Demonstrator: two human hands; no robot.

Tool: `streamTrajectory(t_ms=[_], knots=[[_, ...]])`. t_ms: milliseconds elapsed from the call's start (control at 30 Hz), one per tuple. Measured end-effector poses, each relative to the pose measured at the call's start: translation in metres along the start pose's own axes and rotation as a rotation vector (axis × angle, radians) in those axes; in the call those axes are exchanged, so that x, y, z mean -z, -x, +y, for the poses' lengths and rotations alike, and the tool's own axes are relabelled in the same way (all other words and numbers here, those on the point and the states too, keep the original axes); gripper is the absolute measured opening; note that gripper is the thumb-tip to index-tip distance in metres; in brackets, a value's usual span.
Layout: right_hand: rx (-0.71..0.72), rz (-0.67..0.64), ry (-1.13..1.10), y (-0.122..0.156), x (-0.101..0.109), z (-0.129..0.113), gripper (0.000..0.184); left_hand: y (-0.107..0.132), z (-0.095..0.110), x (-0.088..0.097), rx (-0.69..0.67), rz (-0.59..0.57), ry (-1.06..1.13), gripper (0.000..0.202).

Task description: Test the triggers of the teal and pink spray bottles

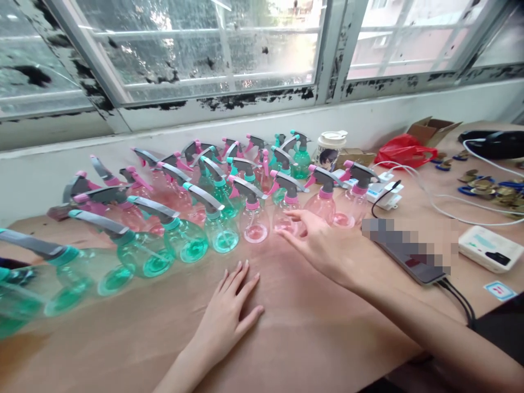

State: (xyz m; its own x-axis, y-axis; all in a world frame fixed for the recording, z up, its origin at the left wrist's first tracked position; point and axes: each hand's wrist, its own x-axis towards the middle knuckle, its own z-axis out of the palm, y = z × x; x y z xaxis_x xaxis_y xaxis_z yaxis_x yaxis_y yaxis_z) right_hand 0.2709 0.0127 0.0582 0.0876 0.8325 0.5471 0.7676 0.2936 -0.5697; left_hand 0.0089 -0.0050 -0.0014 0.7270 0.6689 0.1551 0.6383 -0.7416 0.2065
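Pink-collared clear spray bottle (290, 200), upright in the front row on the table (295, 338), between neighbouring pink bottles (254, 222). Just before its lower body, right hand (317, 237): forearm slanting in from the lower right, thumb and fingers half open, parted in a loose C, without visible grip; contact impossible to confirm. Nearer, left hand (233, 303): palm down on the table, fingers extended and slightly spread, thumb apart, holding nothing. Leftward, slanting row of green bottles (223, 234). Rightward, dark phone (421, 266) and white power bank (487, 248). Toward the rear, lidded cup (331, 143) and red plastic bag (405, 152).
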Motion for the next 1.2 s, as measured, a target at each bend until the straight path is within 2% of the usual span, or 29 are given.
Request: streamTrajectory(t_ms=[100,167,333,433,600,700,800,900,1033,1200], knots=[[-0.128,0.032,0.042,0.001,0.018,0.018,0.048,-0.001,0.000,0.000,0.003,0.017,-0.008,0.052],[-0.171,0.034,0.052,-0.004,0.021,0.028,0.055,-0.002,0.001,-0.001,0.007,0.029,-0.020,0.050],[-0.135,-0.030,0.134,-0.023,0.004,0.031,0.065,-0.005,0.007,-0.001,0.035,0.061,-0.036,0.046],[-0.171,-0.074,0.187,-0.032,-0.007,0.027,0.067,-0.006,0.010,-0.001,0.061,0.057,-0.050,0.045],[-0.181,-0.109,0.233,-0.032,-0.008,0.027,0.061,-0.009,0.017,0.001,0.119,0.053,0.005,0.042],[-0.150,-0.118,0.252,-0.018,0.000,0.025,0.058,-0.012,0.023,0.004,0.188,0.093,0.115,0.039],[-0.113,-0.134,0.285,0.006,0.011,0.018,0.056,-0.018,0.032,0.005,0.225,0.127,0.260,0.045],[-0.044,-0.174,0.252,0.034,0.022,0.006,0.054,-0.025,0.043,0.005,0.211,0.137,0.375,0.063],[0.055,-0.200,0.105,0.065,0.035,-0.016,0.047,-0.030,0.058,0.004,0.121,0.130,0.487,0.082],[0.130,-0.240,0.010,0.082,0.048,-0.031,0.041,-0.020,0.075,0.011,0.105,0.073,0.584,0.058]])
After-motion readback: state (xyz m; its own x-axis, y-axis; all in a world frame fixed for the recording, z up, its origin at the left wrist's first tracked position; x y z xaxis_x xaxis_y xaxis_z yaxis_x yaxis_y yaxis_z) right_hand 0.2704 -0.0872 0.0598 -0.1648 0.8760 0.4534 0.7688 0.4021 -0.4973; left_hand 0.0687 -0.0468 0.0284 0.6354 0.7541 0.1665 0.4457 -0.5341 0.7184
